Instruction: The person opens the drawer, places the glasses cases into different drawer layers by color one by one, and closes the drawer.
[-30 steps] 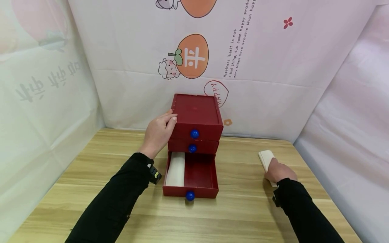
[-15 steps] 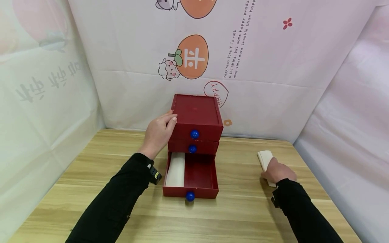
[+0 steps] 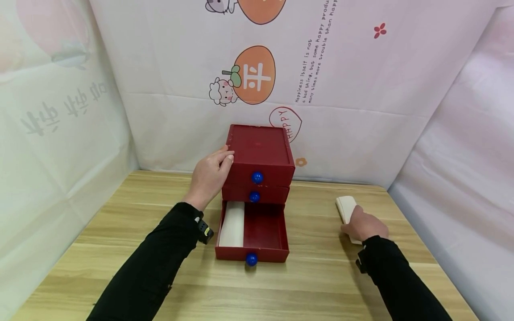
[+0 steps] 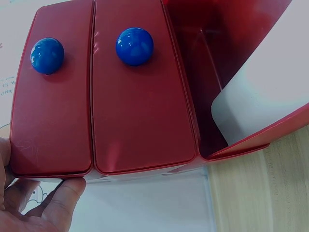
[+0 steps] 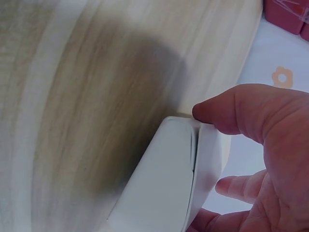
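Note:
My left hand (image 3: 210, 174) grips the upper left edge of a small red drawer cabinet (image 3: 259, 145); its fingertips press the side wall in the left wrist view. Blue ball knobs mark the drawers. The bottom drawer (image 3: 265, 229) is pulled out, and a white oblong piece (image 3: 233, 225) lies along its left side. To the right of the cabinet, my right hand (image 3: 364, 224) holds a similar long white box-like piece (image 3: 346, 208), thumb on one side and fingers on the other. The right wrist view shows a seam along this piece (image 5: 159, 174), its lower end cut off.
The wooden table (image 3: 313, 281) carries the cabinet near its back edge. Printed white cloth (image 3: 341, 133) hangs behind and at both sides. Wood surface lies between the cabinet and my right hand.
My right hand has shifted slightly left, bringing the white piece with it toward the cabinet. My left hand, the cabinet and the open drawer stay where they were.

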`<state>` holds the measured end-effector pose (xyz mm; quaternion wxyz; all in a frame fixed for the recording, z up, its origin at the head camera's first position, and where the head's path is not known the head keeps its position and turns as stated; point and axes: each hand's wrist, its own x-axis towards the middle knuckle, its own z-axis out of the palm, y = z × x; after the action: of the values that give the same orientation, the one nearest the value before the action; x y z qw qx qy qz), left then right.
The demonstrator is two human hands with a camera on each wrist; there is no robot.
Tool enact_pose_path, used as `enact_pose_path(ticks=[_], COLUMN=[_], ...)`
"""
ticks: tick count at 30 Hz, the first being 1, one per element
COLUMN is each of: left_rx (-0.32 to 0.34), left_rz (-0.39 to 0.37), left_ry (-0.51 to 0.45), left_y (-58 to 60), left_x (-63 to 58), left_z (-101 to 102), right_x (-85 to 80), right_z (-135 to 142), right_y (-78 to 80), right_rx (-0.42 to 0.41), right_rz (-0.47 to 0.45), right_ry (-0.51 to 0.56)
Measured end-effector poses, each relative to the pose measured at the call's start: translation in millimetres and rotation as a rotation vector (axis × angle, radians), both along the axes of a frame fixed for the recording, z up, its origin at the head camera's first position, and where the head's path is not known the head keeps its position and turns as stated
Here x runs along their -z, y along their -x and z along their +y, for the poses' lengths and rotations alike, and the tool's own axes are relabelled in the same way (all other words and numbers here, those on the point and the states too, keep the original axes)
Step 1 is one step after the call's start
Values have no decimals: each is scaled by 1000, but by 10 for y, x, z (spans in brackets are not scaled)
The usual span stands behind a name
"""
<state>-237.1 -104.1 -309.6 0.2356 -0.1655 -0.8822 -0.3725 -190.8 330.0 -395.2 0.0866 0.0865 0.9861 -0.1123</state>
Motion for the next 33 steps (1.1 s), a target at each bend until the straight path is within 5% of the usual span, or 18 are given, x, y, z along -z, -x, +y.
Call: enact_pose_path(ticks=[33], left_rx=[3], left_rz=[14], left_ry=[4], left_y=[9], left_x=[14], left_z=[0], right_x=[-332], right_z=[-411], right_y=[-16], right_rx=[-79], right_rz=[110], right_ry=[-29])
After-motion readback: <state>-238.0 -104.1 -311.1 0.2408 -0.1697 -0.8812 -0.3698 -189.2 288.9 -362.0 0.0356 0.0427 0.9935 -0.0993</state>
